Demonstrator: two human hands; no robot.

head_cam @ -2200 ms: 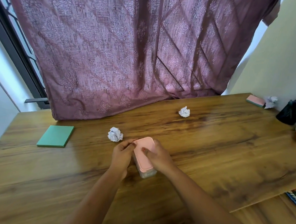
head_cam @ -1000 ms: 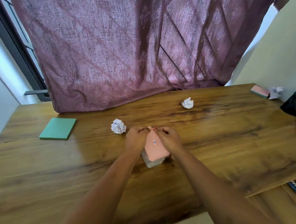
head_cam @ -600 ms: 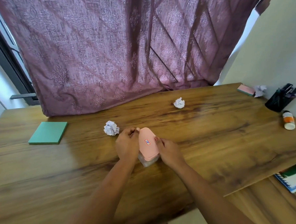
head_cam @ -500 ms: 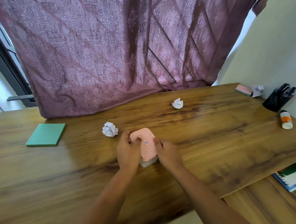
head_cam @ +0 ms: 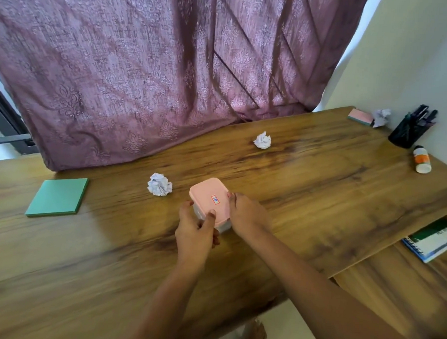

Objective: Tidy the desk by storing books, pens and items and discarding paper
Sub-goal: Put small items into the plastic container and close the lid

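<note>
Near the middle of the wooden surface [head_cam: 319,190] sits a small clear container [head_cam: 223,227] with a pink lid [head_cam: 209,200] bearing a tiny sticker. The left hand [head_cam: 196,231] and right hand [head_cam: 247,214] grip its sides, fingers closed around it. It looks light, rigid and smooth; holding the walls under the lid rim seems safest.

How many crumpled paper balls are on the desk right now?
3: one left of the pink-lidded box, one mid-desk near the curtain, one in the far right corner. No others visible.
</note>
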